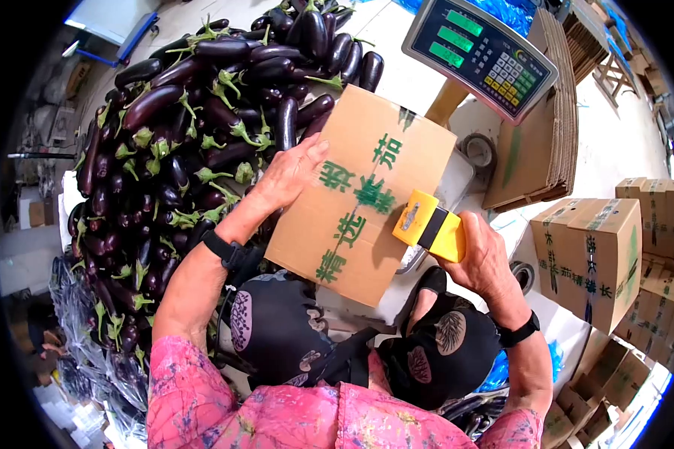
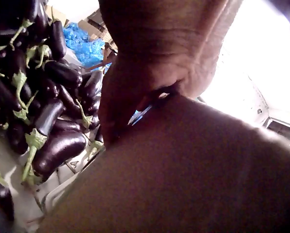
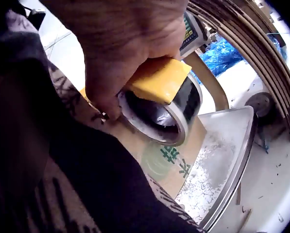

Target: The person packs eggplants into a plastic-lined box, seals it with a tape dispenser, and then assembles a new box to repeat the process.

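Note:
A printed cardboard box [image 1: 299, 238] with green characters stands tilted in front of the person's lap. My left hand [image 1: 292, 176] grips its upper left edge; in the left wrist view the same hand [image 2: 159, 63] bends over the edge, its fingertips partly hidden. My right hand [image 1: 485, 258] holds a yellow tape dispenser [image 1: 448, 236], which overlaps the box's right side in the head view. From the right wrist, the tape roll [image 3: 181, 116] shows under the dispenser's yellow body, close to the box. A metal scale pan [image 3: 218, 155] lies beneath the box.
Heaped eggplants [image 1: 180, 150] fill the left side. The scale's display [image 1: 479, 56] stands at the upper right, before flat stacked cardboard [image 1: 535, 150]. A loose tape roll [image 1: 478, 150] sits near the pan, and a made-up box [image 1: 588, 258] stands farther right.

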`<state>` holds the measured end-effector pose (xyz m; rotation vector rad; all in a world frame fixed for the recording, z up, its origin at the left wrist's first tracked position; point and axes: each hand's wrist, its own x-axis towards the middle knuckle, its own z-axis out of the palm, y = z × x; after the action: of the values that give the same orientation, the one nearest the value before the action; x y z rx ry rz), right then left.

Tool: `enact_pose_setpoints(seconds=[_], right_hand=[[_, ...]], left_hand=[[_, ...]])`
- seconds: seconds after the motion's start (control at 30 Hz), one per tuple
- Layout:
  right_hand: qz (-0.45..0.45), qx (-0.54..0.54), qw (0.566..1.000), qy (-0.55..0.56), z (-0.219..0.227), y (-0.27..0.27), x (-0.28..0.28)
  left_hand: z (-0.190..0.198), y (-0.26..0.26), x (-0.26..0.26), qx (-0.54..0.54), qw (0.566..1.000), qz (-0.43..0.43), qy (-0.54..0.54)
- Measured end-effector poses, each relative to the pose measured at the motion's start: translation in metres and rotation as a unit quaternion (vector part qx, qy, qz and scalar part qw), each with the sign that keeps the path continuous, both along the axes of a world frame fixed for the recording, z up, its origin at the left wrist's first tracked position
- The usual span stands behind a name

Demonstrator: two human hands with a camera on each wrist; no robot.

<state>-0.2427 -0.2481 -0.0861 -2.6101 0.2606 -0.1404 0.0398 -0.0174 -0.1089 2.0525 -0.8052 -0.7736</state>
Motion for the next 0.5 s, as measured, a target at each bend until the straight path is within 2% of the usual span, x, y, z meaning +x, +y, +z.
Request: enact_pose_setpoints(seconds=[0.1, 0.2, 0.23, 0.33, 0.4, 0.5], right_hand=[[-0.017, 0.006, 0.999, 0.028, -0.011, -0.013, -0.023], [-0.018, 0.006, 1.0, 0.009, -0.037, -0.026, -0.047], [-0.032, 0.025, 0.998, 0.038, -0.043, -0.029, -0.056], [-0.063, 0.043, 0.997, 0.033, -0.078, -0.041, -0.097], [-0.081, 0.031, 0.995, 0.054, -0.097, -0.044, -0.124], [-0.091, 0.015, 0.993, 0.072, -0.11, -0.049, -0.146]], left_hand=[[-0.006, 0.005, 0.005, 0.007, 1.0, 0.008, -0.026], [-0.006, 0.005, 0.008, 0.012, 1.0, 0.004, 0.015], [-0.01, 0.007, 0.01, 0.006, 1.0, 0.008, 0.012], [-0.017, 0.008, 0.014, -0.029, 1.0, 0.007, 0.006], [-0.012, 0.007, 0.015, -0.016, 0.999, -0.005, 0.048], [-0.01, 0.006, 0.012, -0.024, 0.999, 0.009, 0.047]])
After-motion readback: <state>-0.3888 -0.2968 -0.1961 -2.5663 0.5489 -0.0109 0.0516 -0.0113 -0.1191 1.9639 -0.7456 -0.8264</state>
